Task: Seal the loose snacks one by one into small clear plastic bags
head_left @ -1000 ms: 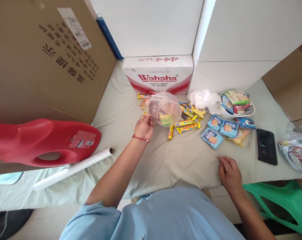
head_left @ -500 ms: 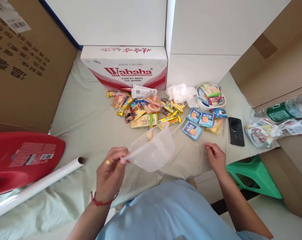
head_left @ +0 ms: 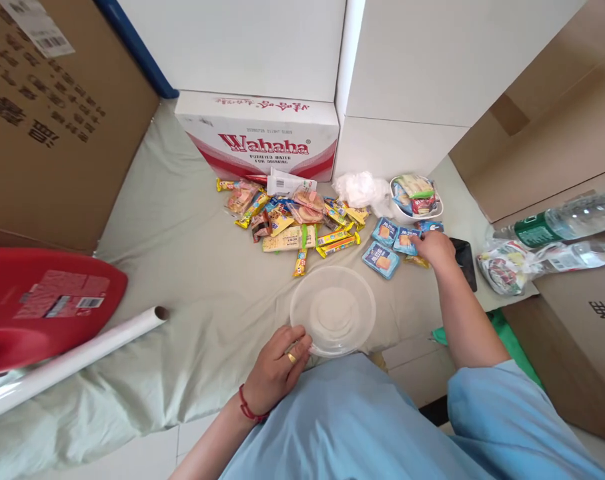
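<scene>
Where the left hand [head_left: 279, 363] meets the near-left rim of the translucent plastic bowl [head_left: 332, 310], its thumb and fingers seem to pinch that rim, and we judge that this steadies the bowl at the near edge of the cloth [head_left: 217, 280]. Behind the bowl, mostly to its left, we see wrapped snack bars and biscuits [head_left: 287, 220] heaped loosely, perhaps kept apart from the blue fish-tofu packets [head_left: 381, 260], which lie flat behind it to the right. Over these the right hand [head_left: 437, 247] reaches, fingertips at one packet's edge; whether they grip it we cannot tell.

As for what escapes us, the red plastic jug [head_left: 57, 307], well left of the bowl, is cut off by the view's edge. The heap's lower layers are buried. Right of the bowl and beyond, the right hand and wrist hide most of a yellow packet [head_left: 416, 261] and part of the black phone [head_left: 465, 259].
</scene>
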The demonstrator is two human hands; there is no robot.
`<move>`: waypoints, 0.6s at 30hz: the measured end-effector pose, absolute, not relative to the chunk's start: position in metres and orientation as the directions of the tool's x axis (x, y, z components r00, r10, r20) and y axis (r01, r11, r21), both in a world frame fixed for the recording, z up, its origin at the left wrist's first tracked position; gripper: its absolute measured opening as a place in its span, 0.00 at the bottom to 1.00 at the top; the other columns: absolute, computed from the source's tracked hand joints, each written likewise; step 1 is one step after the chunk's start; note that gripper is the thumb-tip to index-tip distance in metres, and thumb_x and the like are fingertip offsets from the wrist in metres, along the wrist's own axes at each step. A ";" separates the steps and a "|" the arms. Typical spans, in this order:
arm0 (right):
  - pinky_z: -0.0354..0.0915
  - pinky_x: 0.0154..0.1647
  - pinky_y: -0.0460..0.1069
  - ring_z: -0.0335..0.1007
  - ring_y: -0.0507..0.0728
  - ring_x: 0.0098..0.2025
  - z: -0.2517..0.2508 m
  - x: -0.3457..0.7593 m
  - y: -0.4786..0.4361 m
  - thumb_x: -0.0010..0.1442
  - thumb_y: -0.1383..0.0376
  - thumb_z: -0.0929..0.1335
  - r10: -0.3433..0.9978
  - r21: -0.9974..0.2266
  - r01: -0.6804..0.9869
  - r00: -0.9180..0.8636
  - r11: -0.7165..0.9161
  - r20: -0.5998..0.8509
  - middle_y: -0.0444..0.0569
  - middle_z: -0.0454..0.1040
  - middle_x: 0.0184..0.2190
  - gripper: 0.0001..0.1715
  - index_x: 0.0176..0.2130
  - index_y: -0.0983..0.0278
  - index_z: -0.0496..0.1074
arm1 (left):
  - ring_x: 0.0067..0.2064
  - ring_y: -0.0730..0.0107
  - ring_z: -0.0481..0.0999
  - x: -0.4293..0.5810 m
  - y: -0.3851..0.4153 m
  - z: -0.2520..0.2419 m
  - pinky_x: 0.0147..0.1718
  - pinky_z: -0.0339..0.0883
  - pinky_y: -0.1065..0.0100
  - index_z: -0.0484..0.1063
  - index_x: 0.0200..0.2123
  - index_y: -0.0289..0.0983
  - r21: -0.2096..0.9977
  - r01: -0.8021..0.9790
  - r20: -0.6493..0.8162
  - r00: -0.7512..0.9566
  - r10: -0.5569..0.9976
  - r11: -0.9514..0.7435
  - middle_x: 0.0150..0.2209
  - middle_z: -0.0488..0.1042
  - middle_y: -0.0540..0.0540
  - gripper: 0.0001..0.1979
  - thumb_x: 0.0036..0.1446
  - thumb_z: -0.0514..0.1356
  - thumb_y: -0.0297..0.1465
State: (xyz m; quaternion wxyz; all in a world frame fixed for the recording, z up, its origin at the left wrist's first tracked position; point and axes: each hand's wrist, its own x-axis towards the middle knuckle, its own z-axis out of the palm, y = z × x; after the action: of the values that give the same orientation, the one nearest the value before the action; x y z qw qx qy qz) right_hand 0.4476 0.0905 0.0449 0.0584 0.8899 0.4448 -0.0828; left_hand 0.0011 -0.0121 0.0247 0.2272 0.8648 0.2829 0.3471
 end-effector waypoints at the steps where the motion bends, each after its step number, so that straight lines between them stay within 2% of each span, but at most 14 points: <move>1: 0.67 0.46 0.58 0.76 0.69 0.47 0.043 0.449 0.093 0.66 0.49 0.65 0.785 0.031 0.807 0.581 -0.589 -0.216 0.68 0.79 0.44 0.27 0.43 0.69 0.80 | 0.38 0.67 0.73 0.000 -0.013 0.024 0.39 0.72 0.67 0.71 0.46 0.38 0.594 0.340 0.469 0.591 0.657 -0.730 0.40 0.75 0.42 0.10 0.65 0.56 0.21; 6: 0.66 0.49 0.56 0.74 0.65 0.48 0.036 0.446 0.095 0.63 0.51 0.70 0.815 -0.042 0.816 0.572 -0.577 -0.095 0.65 0.76 0.48 0.25 0.49 0.69 0.76 | 0.39 0.67 0.74 -0.001 -0.012 0.019 0.38 0.72 0.67 0.72 0.45 0.39 0.573 0.358 0.475 0.588 0.655 -0.737 0.40 0.76 0.43 0.08 0.66 0.56 0.23; 13: 0.65 0.46 0.53 0.74 0.63 0.44 0.038 0.435 0.094 0.63 0.53 0.70 0.822 -0.151 0.808 0.560 -0.569 -0.101 0.57 0.80 0.43 0.22 0.51 0.64 0.72 | 0.40 0.66 0.74 0.004 -0.006 0.013 0.39 0.71 0.66 0.73 0.45 0.38 0.546 0.363 0.490 0.593 0.639 -0.755 0.42 0.77 0.42 0.08 0.66 0.57 0.23; 18: 0.66 0.45 0.53 0.76 0.62 0.42 0.027 0.437 0.097 0.60 0.58 0.71 0.812 -0.299 0.762 0.576 -0.574 -0.090 0.58 0.81 0.42 0.22 0.50 0.67 0.72 | 0.39 0.67 0.75 0.005 -0.007 0.013 0.38 0.70 0.66 0.74 0.45 0.38 0.554 0.372 0.486 0.582 0.652 -0.745 0.42 0.77 0.42 0.08 0.66 0.57 0.24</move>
State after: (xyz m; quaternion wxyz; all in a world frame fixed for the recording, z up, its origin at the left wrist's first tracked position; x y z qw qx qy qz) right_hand 0.4370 0.0965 0.0272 -0.1143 0.8804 0.4470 -0.1094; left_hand 0.0050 -0.0070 0.0127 0.2010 0.8664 0.2954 0.3487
